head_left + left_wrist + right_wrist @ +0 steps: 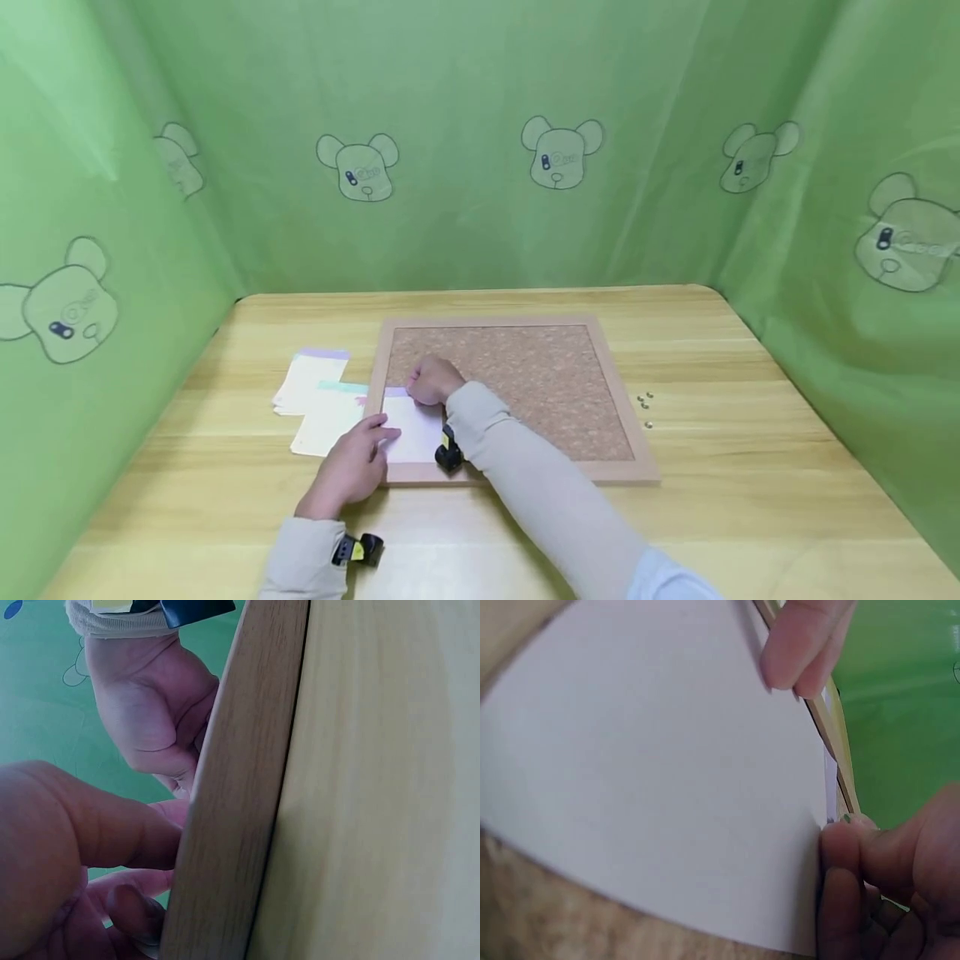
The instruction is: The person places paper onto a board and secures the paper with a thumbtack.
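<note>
Okay, far left of the head view: stack of sheets, purple strip along the top one. Next, left of centre, a teal-strip sheet with a pink mark, overlapping the stack, lying by the frame's left rail.

Left hand, lower left of centre: two digits reach straight over the frame onto the white sheet, tips slightly spread; can't tell how the other fingers lie.

White sheet, purple strip on top, sits in the lower left corner of the cork surface, inside the wooden frame.

Right hand, just left of centre: fingers curled in at the sheet's top edge. Right wrist view has thumb and forefinger pressed together there; can't tell whether they pinch paper or something small. Forearm runs to the bottom edge, black wrist device on it.

Right of the frame, small metallic pieces scattered on the wood-grain table. Behind, across the top, green curtain with bear heads.
</note>
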A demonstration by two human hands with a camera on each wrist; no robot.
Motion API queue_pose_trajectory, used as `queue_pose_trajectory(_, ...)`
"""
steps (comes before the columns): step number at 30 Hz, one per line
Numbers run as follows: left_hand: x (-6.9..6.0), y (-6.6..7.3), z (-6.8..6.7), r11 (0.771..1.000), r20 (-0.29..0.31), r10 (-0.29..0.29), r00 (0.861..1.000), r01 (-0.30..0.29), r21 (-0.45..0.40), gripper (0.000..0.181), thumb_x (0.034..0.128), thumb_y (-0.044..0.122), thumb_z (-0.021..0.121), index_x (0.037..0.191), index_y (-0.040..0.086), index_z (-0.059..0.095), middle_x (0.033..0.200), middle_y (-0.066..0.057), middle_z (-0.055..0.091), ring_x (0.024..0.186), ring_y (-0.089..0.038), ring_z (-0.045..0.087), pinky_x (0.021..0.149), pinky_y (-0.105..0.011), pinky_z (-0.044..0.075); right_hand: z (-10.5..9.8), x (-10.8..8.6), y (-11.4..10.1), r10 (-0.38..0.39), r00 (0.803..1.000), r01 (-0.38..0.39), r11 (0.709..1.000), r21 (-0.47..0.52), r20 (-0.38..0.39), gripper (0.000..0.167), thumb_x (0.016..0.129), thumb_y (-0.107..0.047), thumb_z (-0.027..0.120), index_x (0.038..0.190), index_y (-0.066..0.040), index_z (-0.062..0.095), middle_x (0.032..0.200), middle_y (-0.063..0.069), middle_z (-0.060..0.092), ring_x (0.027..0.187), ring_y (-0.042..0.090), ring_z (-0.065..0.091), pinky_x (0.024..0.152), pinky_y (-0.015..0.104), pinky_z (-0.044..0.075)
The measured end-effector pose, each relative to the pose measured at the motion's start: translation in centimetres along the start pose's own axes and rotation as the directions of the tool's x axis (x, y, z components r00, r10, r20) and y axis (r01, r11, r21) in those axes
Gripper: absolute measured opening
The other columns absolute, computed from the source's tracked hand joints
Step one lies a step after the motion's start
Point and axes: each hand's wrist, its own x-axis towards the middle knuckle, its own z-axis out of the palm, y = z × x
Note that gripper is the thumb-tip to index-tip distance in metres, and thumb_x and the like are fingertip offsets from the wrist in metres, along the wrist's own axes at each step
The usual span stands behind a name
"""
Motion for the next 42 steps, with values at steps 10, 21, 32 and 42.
queue_pose_trajectory(10, -0.3, 0.1, -0.2, 1.0, 0.024, -0.027, 0.999, 0.027, -0.007, 0.038, 0.0837, -0.004, 0.055, 0.12, 0.0, 0.066, 0.142, -0.022, 0.046, 0.128, -0.045, 0.043, 0.106, -0.056, 0.035, 0.5, 0.0, 0.0, -0.005, 0.998, 0.001, 0.998, -0.065, -0.062, 0.032, 0.085, -0.008, 0.06, 0.057, -0.015, 0.046, 0.055, -0.002, 0.045, 0.053, 0.013, 0.046, 0.045, 0.023, 0.035)
queue_pose_trajectory(21, -0.4, 0.3, -0.5, 0.999, 0.041, -0.036, 0.999, 0.036, -0.017, 0.038, 0.0857, -0.003, 0.054, 0.122, 0.0, 0.065, 0.144, -0.023, 0.044, 0.13, -0.047, 0.04, 0.107, -0.058, 0.032, 0.2, -0.3, -0.6, 0.042, 0.997, -0.047, 0.996, -0.082, -0.061, 0.026, 0.083, -0.007, 0.062, 0.061, -0.014, 0.049, 0.058, 0.001, 0.05, 0.049, 0.014, 0.048, 0.042, 0.023, 0.038)
queue_pose_trajectory(32, -0.4, 0.4, -0.2, 0.999, 0.059, -0.038, 0.998, 0.04, -0.029, 0.039, 0.0848, -0.004, 0.054, 0.122, 0.0, 0.065, 0.144, -0.022, 0.044, 0.13, -0.047, 0.04, 0.107, -0.059, 0.031, 0.4, -0.2, -0.6, 0.092, 0.994, -0.1, 0.983, -0.157, -0.053, 0.027, 0.081, -0.008, 0.064, 0.057, -0.013, 0.052, 0.057, 0.003, 0.055, 0.046, 0.014, 0.048, 0.039, 0.024, 0.037)
queue_pose_trajectory(42, -0.4, 0.4, -0.3, 0.999, 0.058, -0.037, 0.998, 0.038, -0.017, 0.038, 0.0865, -0.003, 0.053, 0.122, 0.0, 0.065, 0.144, -0.023, 0.043, 0.13, -0.048, 0.039, 0.107, -0.059, 0.031, 0.4, -0.2, -1.1, 0.079, 0.996, -0.087, 0.972, -0.22, -0.046, 0.024, 0.079, -0.007, 0.063, 0.058, -0.012, 0.052, 0.055, 0.003, 0.055, 0.041, 0.011, 0.045, 0.036, 0.022, 0.035)
